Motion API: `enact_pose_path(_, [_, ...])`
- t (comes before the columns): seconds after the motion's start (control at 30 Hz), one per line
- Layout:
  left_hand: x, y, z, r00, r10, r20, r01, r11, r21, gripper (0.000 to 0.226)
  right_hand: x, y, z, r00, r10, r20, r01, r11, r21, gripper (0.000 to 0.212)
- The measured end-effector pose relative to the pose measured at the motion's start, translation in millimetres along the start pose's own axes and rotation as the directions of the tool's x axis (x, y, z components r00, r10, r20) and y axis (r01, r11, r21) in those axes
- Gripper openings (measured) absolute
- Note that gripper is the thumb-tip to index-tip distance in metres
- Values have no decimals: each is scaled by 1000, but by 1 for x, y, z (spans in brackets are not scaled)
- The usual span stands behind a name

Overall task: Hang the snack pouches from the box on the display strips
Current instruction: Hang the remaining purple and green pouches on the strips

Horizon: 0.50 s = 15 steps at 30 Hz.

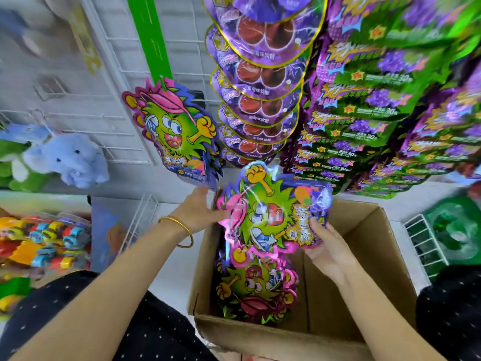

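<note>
Right hand (325, 246) clamped on pouch (263, 217), above box (364, 230).
Lies sideways, long axis left-right, top leftward; touched there by straight-fingered left hand (200, 212).

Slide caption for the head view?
Right hand holds a pouch over the box, left hand touching it; hung pouch on strip.

One green monster pouch (265, 217), edged pink and purple, was held tilted sideways just above the open cardboard box (364, 256), more matching pouches (256, 290) stood stacked against its left wall, and a hung pouch (174, 131) dangled from the green display strip (151, 35) farther left.
</note>
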<state>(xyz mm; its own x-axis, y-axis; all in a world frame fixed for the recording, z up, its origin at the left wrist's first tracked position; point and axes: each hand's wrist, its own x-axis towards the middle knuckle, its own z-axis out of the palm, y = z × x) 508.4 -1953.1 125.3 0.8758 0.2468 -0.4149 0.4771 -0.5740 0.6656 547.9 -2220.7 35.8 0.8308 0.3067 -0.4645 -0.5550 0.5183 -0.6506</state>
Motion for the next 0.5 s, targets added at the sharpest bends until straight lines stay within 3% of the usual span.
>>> enact_pose_path(0.07, [-2,0,3,995,-89,49,93,992,-83,84,-2,4,6,1000,7,10,-8,992,127,56])
enact_pose_path(0.13, [-6,2,5,994,-61,92,82,965,-248,24,-2,11,9,999,38,23,-42,978,203,72])
enact_pose_path(0.17, [-8,3,6,995,-32,90,57,956,-287,19,-4,14,10,998,58,14,-60,977,207,68])
enact_pose_path(0.27, [-4,-2,5,993,108,-45,-116,950,-291,24,-13,19,13,988,147,-49,-147,989,7,66])
enact_pose_path(0.33, [-3,-3,-2,978,192,-78,-204,959,-195,33,-19,18,17,984,51,-169,-97,957,-272,58])
enact_pose_path(0.4, [-4,1,-10,963,259,-75,-265,960,-91,35,-22,12,28,928,-271,-255,61,787,-614,52])
enact_pose_path(0.47, [-5,7,-20,939,331,-99,-333,943,-12,27,-28,-3,54,823,-566,-56,246,443,-862,54])
enact_pose_path(0.5, [-7,10,-25,926,364,-104,-362,931,39,25,-31,-11,71,779,-617,112,352,282,-893,53])
